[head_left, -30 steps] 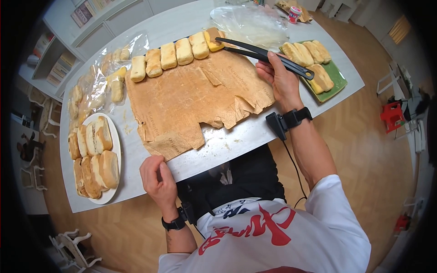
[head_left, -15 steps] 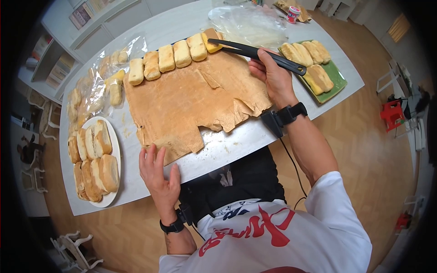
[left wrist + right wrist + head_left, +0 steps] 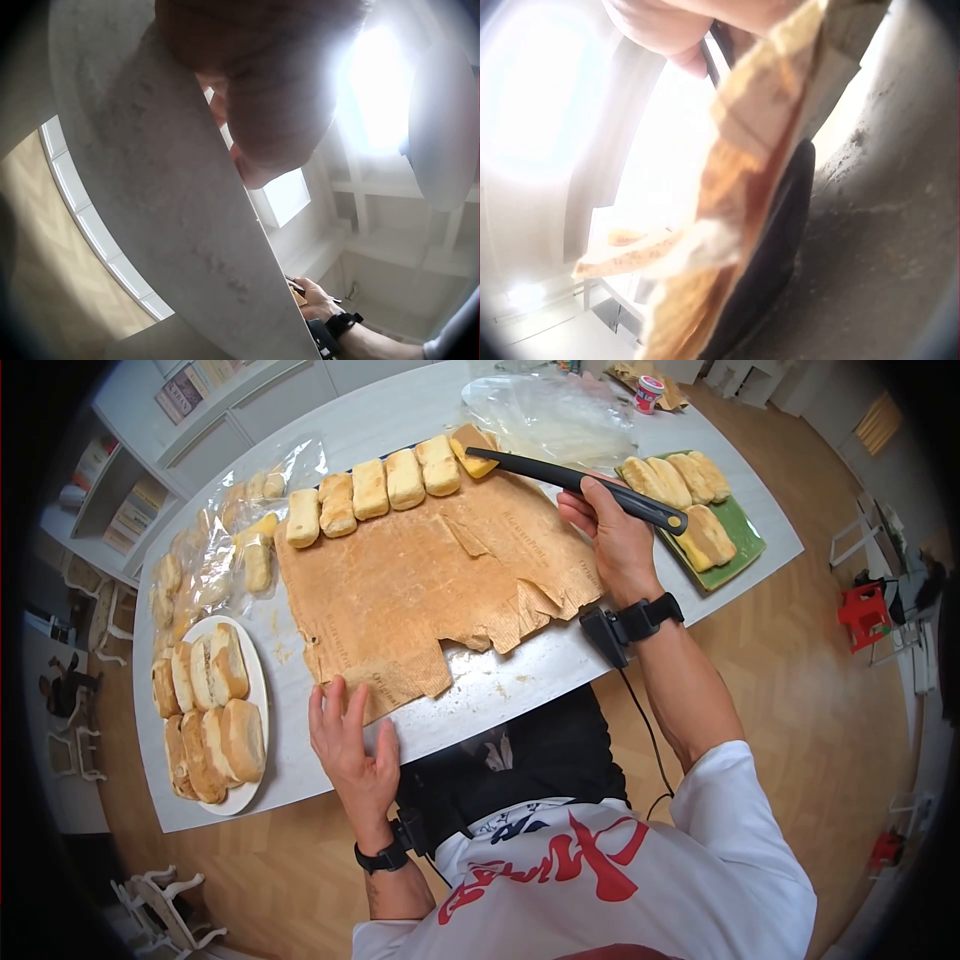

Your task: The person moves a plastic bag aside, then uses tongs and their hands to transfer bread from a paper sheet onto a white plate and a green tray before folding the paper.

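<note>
My right hand point(image 3: 622, 550) grips black tongs point(image 3: 560, 473) near their hinged end. The tongs' tips lie at a brown-topped piece of bread with a yellow side point(image 3: 474, 458), at the right end of a row of pale bread rolls point(image 3: 405, 479). That piece sits tilted beside its neighbours. The row lies along the far edge of a torn brown paper sheet point(image 3: 400, 575). With fingers spread, my left hand point(image 3: 355, 760) rests at the sheet's near-left corner, by the table edge. In the left wrist view, the left hand point(image 3: 262, 97) appears close up and dark.
An oval white plate of browned rolls point(image 3: 262, 745) stands at the left, with a clear bag of bread point(image 3: 215, 560) behind it. On the right is a green tray point(image 3: 745, 558) with more bread. Clear plastic point(image 3: 550, 410) and a red-white tub point(image 3: 648, 394) lie at the back.
My left hand has gone from curled to spread over the paper's corner. The tongs' arms, apart earlier, now line up, and the end piece leans more.
</note>
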The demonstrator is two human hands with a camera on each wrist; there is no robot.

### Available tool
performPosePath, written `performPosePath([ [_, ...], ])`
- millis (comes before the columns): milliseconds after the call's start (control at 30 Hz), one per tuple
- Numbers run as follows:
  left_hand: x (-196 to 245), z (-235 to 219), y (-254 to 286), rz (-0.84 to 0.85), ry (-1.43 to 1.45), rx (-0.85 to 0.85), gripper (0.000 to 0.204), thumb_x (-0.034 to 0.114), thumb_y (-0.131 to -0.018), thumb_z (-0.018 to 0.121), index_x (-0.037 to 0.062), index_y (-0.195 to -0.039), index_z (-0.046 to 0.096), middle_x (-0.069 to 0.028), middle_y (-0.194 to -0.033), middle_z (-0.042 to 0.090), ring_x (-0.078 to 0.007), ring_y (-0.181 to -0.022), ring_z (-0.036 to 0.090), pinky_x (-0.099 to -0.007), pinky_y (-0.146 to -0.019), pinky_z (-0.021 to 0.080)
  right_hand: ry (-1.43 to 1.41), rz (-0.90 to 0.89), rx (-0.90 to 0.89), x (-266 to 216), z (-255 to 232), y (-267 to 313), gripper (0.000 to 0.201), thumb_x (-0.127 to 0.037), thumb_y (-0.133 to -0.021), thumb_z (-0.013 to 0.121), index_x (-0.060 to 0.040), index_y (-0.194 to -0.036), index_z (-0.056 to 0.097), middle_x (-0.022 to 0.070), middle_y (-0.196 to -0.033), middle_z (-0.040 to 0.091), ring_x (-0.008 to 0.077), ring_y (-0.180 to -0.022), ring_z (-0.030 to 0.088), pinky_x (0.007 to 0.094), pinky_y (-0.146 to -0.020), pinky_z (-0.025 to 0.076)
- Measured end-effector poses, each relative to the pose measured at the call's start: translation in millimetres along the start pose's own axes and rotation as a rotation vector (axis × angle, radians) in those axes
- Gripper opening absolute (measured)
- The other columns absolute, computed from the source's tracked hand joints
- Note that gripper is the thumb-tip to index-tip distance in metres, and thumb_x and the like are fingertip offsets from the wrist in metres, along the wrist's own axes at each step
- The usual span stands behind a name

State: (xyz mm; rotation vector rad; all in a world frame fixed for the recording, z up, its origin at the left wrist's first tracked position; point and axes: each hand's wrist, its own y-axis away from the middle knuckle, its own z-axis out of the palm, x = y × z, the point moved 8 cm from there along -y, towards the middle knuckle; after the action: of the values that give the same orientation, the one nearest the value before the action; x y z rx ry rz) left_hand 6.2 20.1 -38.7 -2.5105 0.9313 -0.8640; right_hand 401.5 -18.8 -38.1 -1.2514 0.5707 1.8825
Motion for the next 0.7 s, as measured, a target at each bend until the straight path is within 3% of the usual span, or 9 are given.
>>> performPosePath([
  [433,0,2,1,-0.013,-0.005,-0.038,0.046,0.003,-0.083,0.062,0.0053,-0.129,0.057,-0.0148,-0.143,0.048,-0.0357,-0.139,0.034,-0.0453,-0.114,0.027,0.176,-0.032,-0.117,-12,-3,8,0.025,-0.014,-0.094,0.063,0.0015,-0.113,0.06,0.0129,-0.098,0.069,0.0178,-0.086,0.069,0.0272,-0.075,0.059],
  [533,-1,2,2,-0.011,-0.004,-0.032,0.046,0.003,-0.083,0.062,0.0052,-0.128,0.057,-0.0149,-0.143,0.048,-0.036,-0.139,0.035,-0.0453,-0.114,0.027,0.079,0.004,-0.079,-8,-3,5,0.027,-0.015,-0.092,0.065,0.0042,-0.11,0.06,0.0133,-0.093,0.068,0.0161,-0.076,0.068,0.0254,-0.068,0.058],
  [700,0,2,1,-0.01,-0.009,-0.031,0.045,0.003,-0.083,0.062,0.0047,-0.127,0.058,-0.0156,-0.142,0.049,-0.0362,-0.138,0.036,-0.0451,-0.113,0.028,0.007,0.001,-0.034,-1,-7,4,0.026,-0.016,-0.093,0.065,0.004,-0.108,0.059,0.0138,-0.092,0.068,0.0174,-0.075,0.068,0.0259,-0.066,0.058],
])
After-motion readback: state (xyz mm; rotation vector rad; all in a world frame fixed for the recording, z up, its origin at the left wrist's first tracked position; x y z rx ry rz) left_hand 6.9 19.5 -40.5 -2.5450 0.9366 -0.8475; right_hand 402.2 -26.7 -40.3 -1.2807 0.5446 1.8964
